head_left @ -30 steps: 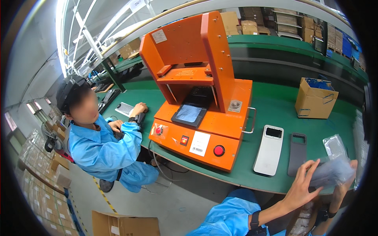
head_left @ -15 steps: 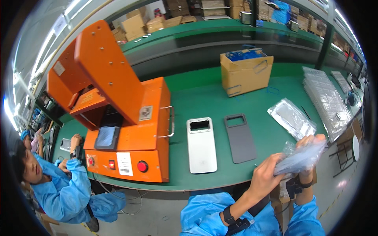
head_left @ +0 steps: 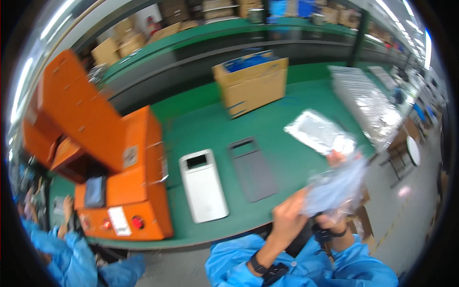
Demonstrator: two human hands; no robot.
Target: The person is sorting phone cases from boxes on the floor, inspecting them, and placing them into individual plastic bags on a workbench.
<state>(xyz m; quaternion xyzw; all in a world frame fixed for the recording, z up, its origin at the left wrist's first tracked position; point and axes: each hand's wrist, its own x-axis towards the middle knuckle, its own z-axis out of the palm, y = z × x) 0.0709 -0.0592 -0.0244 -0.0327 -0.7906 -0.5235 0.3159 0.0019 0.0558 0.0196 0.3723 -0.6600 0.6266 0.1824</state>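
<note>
My left hand (head_left: pixel 289 211) pinches the near-left edge of a clear plastic bag (head_left: pixel 334 184) with something flat and pale blue inside. Behind and below the bag is my right hand (head_left: pixel 333 224), gripping its right side; the bag covers most of those fingers, and motion smears them. Both hands are just past the front edge of the green table. On the table to their left lie a dark grey phone back cover (head_left: pixel 256 177) and, farther left, a silver-white one (head_left: pixel 205 193), each with a cut-out at its top. A clear-wrapped flat silver piece (head_left: pixel 318 130) lies beyond the bag.
An orange press machine (head_left: pixel 138 184) with red buttons stands at the left. A cardboard box (head_left: pixel 256 91) with blue contents sits at the back. Stacked clear plastic trays (head_left: pixel 366 110) are at the right. A co-worker in a blue smock (head_left: pixel 62 251) works at far left.
The view has turned to the right, so the machine, covers and box appear farther left. Both hands still hold the plastic bag, which is now lower in the picture and tilted more upright.
</note>
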